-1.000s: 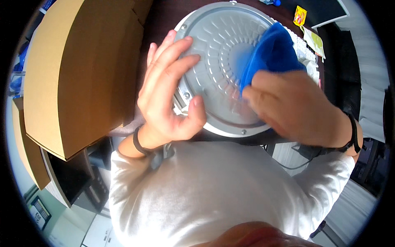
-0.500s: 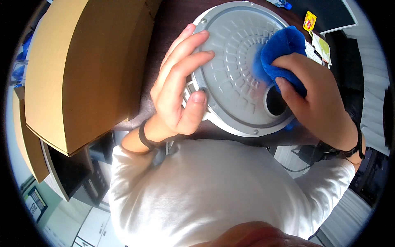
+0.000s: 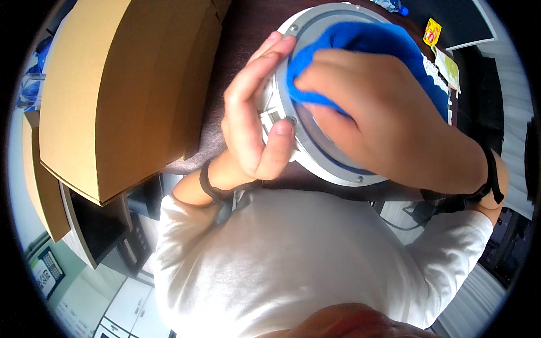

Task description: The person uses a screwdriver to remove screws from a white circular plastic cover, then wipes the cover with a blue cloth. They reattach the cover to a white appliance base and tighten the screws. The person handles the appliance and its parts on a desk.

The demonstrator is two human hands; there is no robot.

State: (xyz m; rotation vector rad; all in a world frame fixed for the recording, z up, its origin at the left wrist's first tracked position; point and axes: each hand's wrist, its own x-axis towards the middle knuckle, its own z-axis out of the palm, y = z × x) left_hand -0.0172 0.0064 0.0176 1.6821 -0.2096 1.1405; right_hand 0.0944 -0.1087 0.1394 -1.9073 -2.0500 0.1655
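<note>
A round white-and-grey lid-like appliance part [image 3: 324, 166], with small screws along its rim, is in front of me on the table. Its left edge is held in my left hand [image 3: 248, 115], the fingers laid over the rim and the thumb below them by a squarish fitting. My right hand [image 3: 383, 107] clutches a blue cloth [image 3: 389, 38] and presses it against the face of the part. The cloth and my right hand hide most of that face, including the ribbed middle. Part of the right hand is blurred by motion.
A tall cardboard box [image 3: 155, 84] stands close on the left of the dark table [image 3: 239, 50]. Toward the far right lie a yellow packet [image 3: 432, 32], a green-and-white packet [image 3: 447, 66] and a blue-capped item [image 3: 394, 7].
My right hand has swept the blue cloth leftward across the part, from its right side to near the left rim. The cloth has spread out. My left hand keeps its hold.
</note>
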